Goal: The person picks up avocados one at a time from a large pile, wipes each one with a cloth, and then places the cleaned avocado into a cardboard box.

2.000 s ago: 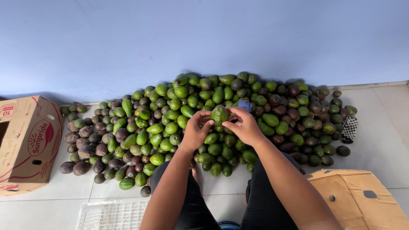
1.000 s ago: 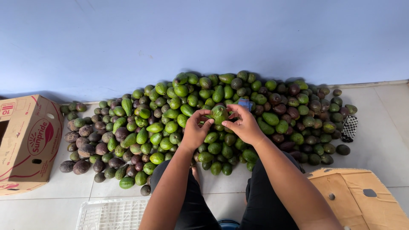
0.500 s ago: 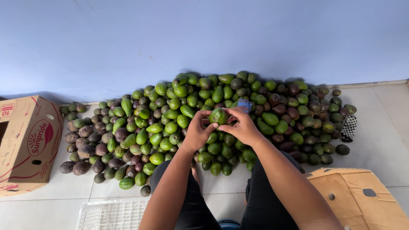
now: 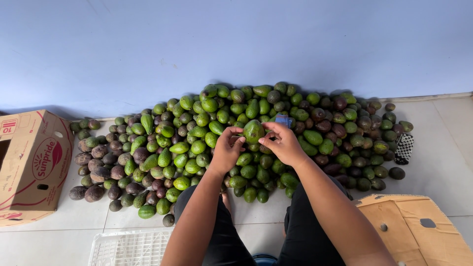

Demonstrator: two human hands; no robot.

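Note:
Both hands hold one green avocado (image 4: 253, 130) up above a large heap of green and dark purple avocados (image 4: 187, 143) on the floor. My left hand (image 4: 226, 150) grips its left side with the fingertips. My right hand (image 4: 282, 143) pinches its right side. A small blue object (image 4: 284, 119) shows just behind my right fingers; I cannot tell what it is. My knees in dark trousers sit below the heap.
A blue wall backs the heap. An open cardboard box (image 4: 32, 165) lies at the left. A white plastic crate (image 4: 130, 247) is at the bottom edge, a flat cardboard piece (image 4: 419, 231) at bottom right. A black-and-white checked item (image 4: 403, 148) lies at the heap's right edge.
The hands stay in the same spot over the heap. The fingers have shifted slightly around the avocado, turning it a little.

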